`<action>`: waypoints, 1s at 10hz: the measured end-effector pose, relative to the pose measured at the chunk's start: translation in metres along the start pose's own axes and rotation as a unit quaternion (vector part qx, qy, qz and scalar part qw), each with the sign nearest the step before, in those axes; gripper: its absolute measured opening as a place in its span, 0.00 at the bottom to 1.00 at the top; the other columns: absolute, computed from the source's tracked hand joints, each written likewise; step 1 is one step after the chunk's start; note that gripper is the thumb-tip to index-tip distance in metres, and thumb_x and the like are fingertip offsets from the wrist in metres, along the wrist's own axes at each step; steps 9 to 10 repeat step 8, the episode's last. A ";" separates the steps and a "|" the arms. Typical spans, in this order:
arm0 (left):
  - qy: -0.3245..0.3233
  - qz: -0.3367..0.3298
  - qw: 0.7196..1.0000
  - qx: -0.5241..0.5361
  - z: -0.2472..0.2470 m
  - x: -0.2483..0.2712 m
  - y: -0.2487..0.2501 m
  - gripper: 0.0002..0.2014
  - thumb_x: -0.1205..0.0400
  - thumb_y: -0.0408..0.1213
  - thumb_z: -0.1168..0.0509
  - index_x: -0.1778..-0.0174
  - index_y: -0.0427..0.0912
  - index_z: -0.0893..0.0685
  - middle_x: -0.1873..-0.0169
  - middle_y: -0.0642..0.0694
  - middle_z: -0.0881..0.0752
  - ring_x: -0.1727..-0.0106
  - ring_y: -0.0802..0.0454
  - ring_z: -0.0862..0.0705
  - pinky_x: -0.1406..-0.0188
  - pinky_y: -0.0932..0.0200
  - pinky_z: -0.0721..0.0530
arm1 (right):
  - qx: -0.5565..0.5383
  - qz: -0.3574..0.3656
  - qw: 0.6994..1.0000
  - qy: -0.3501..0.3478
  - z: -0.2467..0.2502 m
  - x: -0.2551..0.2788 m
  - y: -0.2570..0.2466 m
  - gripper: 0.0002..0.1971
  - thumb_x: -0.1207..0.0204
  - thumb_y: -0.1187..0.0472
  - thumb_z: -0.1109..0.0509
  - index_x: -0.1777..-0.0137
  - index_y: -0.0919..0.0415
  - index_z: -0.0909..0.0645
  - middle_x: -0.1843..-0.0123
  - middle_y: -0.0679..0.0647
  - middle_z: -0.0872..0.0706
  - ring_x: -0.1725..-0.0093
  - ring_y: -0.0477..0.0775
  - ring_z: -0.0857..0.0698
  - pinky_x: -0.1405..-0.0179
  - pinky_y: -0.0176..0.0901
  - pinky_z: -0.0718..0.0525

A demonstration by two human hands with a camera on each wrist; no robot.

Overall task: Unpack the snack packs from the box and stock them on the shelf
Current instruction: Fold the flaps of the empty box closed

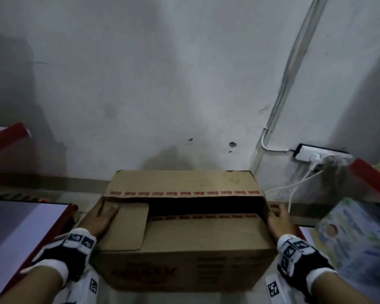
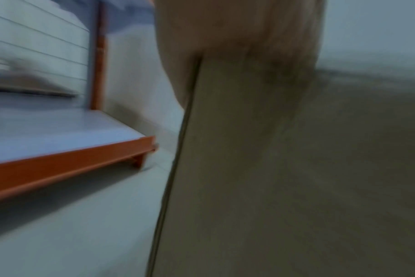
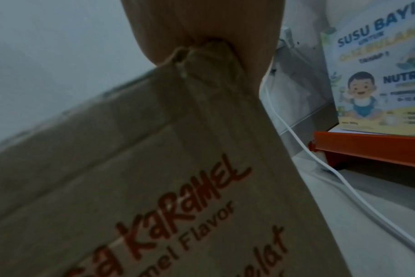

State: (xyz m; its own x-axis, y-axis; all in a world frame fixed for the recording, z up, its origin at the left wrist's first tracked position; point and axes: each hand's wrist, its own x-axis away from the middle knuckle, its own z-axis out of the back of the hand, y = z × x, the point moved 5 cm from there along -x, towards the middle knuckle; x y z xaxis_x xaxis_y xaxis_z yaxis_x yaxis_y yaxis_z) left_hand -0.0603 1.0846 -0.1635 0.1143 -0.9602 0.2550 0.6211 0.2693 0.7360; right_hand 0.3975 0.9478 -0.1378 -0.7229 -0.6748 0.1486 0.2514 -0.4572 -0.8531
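A brown cardboard box (image 1: 184, 244) with red print stands against the white wall, its top flaps partly lifted and a dark gap between them. What lies inside is hidden. My left hand (image 1: 101, 218) grips the box's left upper edge, thumb on the folded flap. My right hand (image 1: 278, 219) grips the right upper edge. The left wrist view is blurred and shows the palm (image 2: 201, 28) against the box side (image 2: 272, 168). In the right wrist view the palm (image 3: 201, 20) presses a crumpled box corner (image 3: 201, 61); the box side (image 3: 154, 187) reads "Karamel".
A red-edged shelf (image 1: 20, 233) with a pale bare board stands at the left. At the right another red-edged shelf (image 3: 367, 148) carries a baby-milk carton (image 1: 355, 238). A wall power strip (image 1: 320, 155) and white cables (image 3: 320, 168) run behind the box's right side.
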 end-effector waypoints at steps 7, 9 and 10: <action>0.112 -0.044 0.990 0.077 -0.022 -0.027 0.020 0.29 0.22 0.47 0.29 0.29 0.38 0.29 0.36 0.35 0.19 0.37 0.35 0.20 0.39 0.47 0.24 | 0.196 0.083 0.976 0.035 0.003 -0.027 0.015 0.20 0.17 0.61 0.40 0.26 0.63 0.26 0.25 0.69 0.28 0.26 0.69 0.33 0.26 0.52 0.39; 0.112 -0.044 0.989 0.088 -0.009 -0.016 0.026 0.27 0.18 0.42 0.33 0.25 0.36 0.31 0.32 0.33 0.21 0.32 0.34 0.23 0.33 0.46 0.26 | 0.197 0.139 0.970 0.030 0.016 -0.004 0.001 0.24 0.18 0.61 0.37 0.22 0.60 0.31 0.22 0.65 0.31 0.23 0.66 0.37 0.25 0.49 0.41; 0.112 -0.044 0.989 0.088 -0.009 -0.016 0.026 0.27 0.18 0.42 0.33 0.25 0.36 0.31 0.32 0.33 0.21 0.32 0.34 0.23 0.33 0.46 0.26 | 0.197 0.139 0.970 0.030 0.016 -0.004 0.001 0.24 0.18 0.61 0.37 0.22 0.60 0.31 0.22 0.65 0.31 0.23 0.66 0.37 0.25 0.49 0.41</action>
